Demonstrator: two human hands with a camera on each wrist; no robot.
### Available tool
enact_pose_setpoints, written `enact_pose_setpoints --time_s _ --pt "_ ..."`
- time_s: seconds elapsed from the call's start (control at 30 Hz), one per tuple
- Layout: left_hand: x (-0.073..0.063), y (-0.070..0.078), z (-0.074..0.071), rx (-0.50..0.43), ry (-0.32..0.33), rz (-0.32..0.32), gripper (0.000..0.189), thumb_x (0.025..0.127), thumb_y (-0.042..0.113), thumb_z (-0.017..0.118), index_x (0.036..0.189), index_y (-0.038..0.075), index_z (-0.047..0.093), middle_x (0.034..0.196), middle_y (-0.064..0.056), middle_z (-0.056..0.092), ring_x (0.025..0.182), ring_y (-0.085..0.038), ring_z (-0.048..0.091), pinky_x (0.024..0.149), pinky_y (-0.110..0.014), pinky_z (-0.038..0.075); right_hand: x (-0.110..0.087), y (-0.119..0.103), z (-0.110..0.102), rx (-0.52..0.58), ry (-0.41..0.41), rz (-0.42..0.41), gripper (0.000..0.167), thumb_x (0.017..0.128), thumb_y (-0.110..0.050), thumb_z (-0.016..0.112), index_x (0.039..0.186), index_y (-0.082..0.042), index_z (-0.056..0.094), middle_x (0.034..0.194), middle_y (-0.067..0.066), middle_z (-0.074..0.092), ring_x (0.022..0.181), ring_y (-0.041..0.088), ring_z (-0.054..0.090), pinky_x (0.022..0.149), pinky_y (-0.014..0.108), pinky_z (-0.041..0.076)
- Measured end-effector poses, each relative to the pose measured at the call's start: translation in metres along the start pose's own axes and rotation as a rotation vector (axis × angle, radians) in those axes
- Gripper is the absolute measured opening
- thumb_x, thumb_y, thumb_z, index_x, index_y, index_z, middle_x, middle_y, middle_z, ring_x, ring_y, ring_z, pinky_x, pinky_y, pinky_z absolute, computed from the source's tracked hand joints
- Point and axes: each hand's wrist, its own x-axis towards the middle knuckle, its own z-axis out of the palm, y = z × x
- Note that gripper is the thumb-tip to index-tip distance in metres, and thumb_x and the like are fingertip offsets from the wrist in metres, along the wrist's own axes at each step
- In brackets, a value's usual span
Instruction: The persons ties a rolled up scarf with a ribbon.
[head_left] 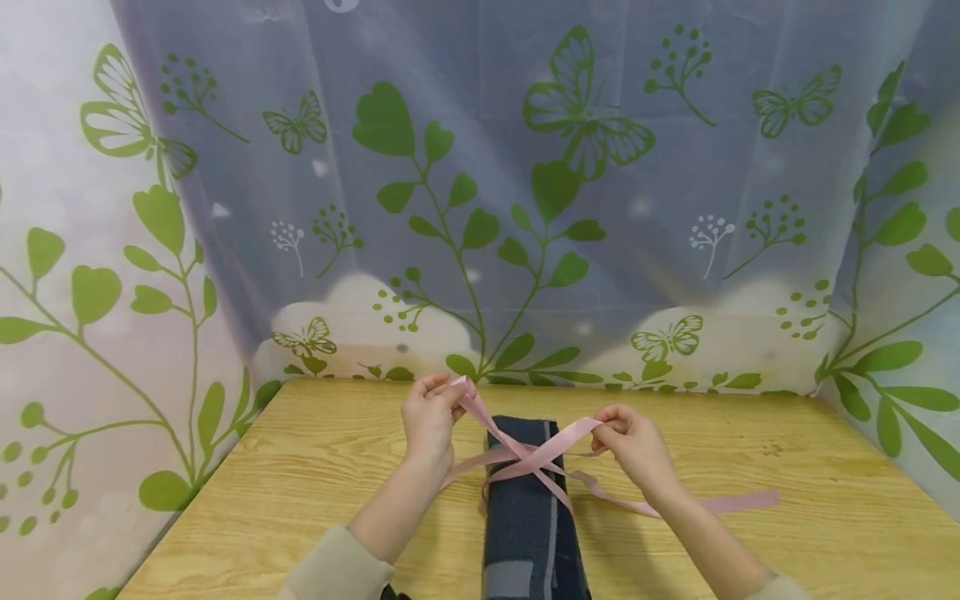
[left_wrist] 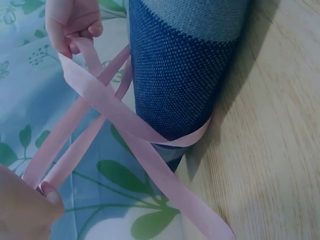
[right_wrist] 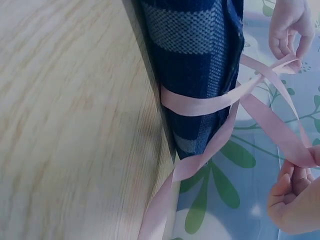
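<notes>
A pink ribbon [head_left: 573,435] runs round a long dark-blue woven cloth bundle [head_left: 516,525] with lighter bands. Its strands cross above the bundle's far part. My left hand [head_left: 431,423] pinches one ribbon loop between thumb and fingers, left of the bundle. On the other side, my right hand [head_left: 636,448] pinches another ribbon part, slightly lower in the head view. Both pinched parts are raised and spread apart. In the left wrist view, two strands lead to my left hand [left_wrist: 27,207]. One loose ribbon tail [left_wrist: 200,212] hangs past the bundle's end.
The bundle lies on a light wooden table [head_left: 300,467]. Another ribbon tail [head_left: 742,501] stretches over the tabletop to the right, passing behind the right forearm. Behind the table hangs a curtain [head_left: 480,208] printed with green leaves and butterflies.
</notes>
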Motion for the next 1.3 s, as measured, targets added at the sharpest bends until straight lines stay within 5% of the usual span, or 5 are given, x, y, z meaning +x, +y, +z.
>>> enact_pose_setpoints --time_s 0.33,0.7,1.03,1.3 --pt "0.005 0.003 -0.002 -0.141 -0.084 -0.059 0.042 0.085 -0.006 0.057 0.122 -0.006 0.038 0.101 -0.011 0.054 0.082 -0.015 0.059 0.084 -0.031 0.046 0.003 0.004 -0.011 -0.036 -0.026 0.021 0.015 0.089 -0.009 0.055 0.098 0.003 0.057 0.072 0.003 0.060 0.077 0.024 0.059 0.064 0.031 0.043" --pt "0.008 0.011 -0.005 -0.165 -0.099 -0.090 0.048 0.086 -0.007 0.056 0.129 -0.006 0.036 0.081 -0.004 0.050 0.061 -0.010 0.047 0.066 -0.023 0.043 0.007 0.008 -0.029 -0.068 -0.085 0.043 0.020 0.089 -0.010 0.056 0.104 0.005 0.056 0.074 0.002 0.060 0.074 0.017 0.056 0.063 0.030 0.044" --pt "0.012 0.020 -0.012 -0.100 -0.118 -0.138 0.045 0.088 0.002 0.059 0.130 0.000 0.044 0.080 0.002 0.059 0.064 -0.009 0.048 0.072 -0.027 0.037 0.008 0.014 -0.053 -0.086 -0.259 0.042 0.025 0.089 -0.012 0.056 0.106 0.006 0.055 0.080 0.005 0.059 0.080 0.022 0.056 0.063 0.030 0.045" --pt "0.016 0.026 -0.016 -0.199 -0.078 -0.109 0.035 0.088 -0.003 0.056 0.121 0.001 0.045 0.081 0.000 0.063 0.069 -0.009 0.055 0.076 -0.026 0.038 0.010 0.020 -0.077 -0.079 -0.427 0.056 0.032 0.091 -0.018 0.058 0.111 0.007 0.053 0.089 0.004 0.063 0.083 0.023 0.056 0.066 0.034 0.047"
